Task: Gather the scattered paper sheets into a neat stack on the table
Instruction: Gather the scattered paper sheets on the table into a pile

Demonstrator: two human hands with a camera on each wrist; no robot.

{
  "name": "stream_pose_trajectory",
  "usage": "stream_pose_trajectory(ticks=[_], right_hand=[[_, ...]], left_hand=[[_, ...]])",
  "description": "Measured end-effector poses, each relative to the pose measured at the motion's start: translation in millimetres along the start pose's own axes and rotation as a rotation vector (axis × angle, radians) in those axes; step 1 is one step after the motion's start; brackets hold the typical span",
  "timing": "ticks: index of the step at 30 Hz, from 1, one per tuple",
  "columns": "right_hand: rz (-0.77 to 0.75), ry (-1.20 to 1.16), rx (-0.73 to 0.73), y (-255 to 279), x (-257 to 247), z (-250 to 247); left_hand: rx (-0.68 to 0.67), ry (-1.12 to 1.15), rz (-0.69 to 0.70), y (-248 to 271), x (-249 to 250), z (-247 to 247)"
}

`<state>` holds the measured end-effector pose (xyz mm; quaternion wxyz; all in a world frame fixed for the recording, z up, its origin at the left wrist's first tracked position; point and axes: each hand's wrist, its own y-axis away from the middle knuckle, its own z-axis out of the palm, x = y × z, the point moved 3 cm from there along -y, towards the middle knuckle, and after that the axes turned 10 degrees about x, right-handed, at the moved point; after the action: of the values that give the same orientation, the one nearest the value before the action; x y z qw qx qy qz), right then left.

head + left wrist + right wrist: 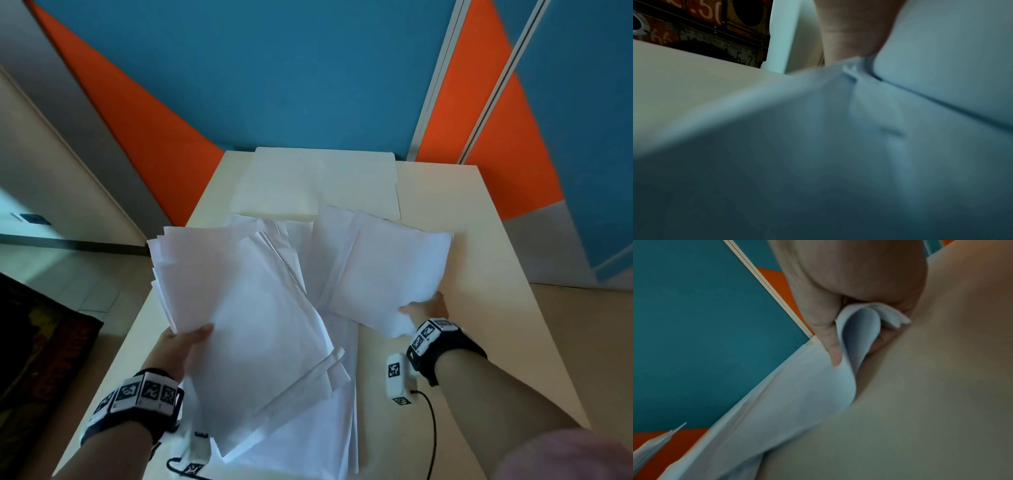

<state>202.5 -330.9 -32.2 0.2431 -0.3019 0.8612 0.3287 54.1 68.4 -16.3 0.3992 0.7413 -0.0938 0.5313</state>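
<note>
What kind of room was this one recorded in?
Probably an office or meeting room: a plain cream table with loose paper sheets and a manila folder, against blue-and-orange wall panels.

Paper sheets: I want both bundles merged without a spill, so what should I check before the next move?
1. Left hand grips the left bundle: ok.
2. Right hand pinches the right bundle: ok; its corner is curled in the grip.
3. Left bundle's edges squared: not ok, fanned.
4. All sheets gathered: not ok, loose sheets lie beneath.
5. Bare table to set the stack on: ok.
6. Folder out of the way: ok.
</note>
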Motion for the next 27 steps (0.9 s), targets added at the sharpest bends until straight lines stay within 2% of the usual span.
stream_pose_trajectory(ticks=[2, 5, 8, 14, 17, 22, 27], right_hand=[[-0.047, -0.053, 0.011, 4.6, 4.6, -0.7], [-0.042, -0.218, 0.02, 11.2, 7.7, -9.8], [-0.006, -0.364, -0.058, 12.2, 15.0, -22.5], [0.081, -0.604, -0.439, 19.9, 34.3, -23.3], [0.05, -0.59, -0.561, 41.4, 28.4, -18.7], [-0.001, -0.484, -0.651, 59.8, 27.6, 0.2], [-0.051, -0.446, -0.813, 83.9, 24.9, 15.0]], left_hand=[[-0.005, 0.014, -0.005, -2.7, -1.1, -4.4], [-0.013, 0.013, -0.004, -8.9, -3.3, -10.9], [-0.022, 0.002, -0.002, -10.8, -2.1, -14.2], [-0.07, 0.001, 0.005, -2.1, 4.0, -4.3], [-0.115, -0.02, -0.003, 2.1, 5.5, 8.1], [-0.191, -0.007, -0.028, 14.5, 8.8, 32.5], [-0.271, -0.06, -0.068, 22.8, 6.2, 49.0]])
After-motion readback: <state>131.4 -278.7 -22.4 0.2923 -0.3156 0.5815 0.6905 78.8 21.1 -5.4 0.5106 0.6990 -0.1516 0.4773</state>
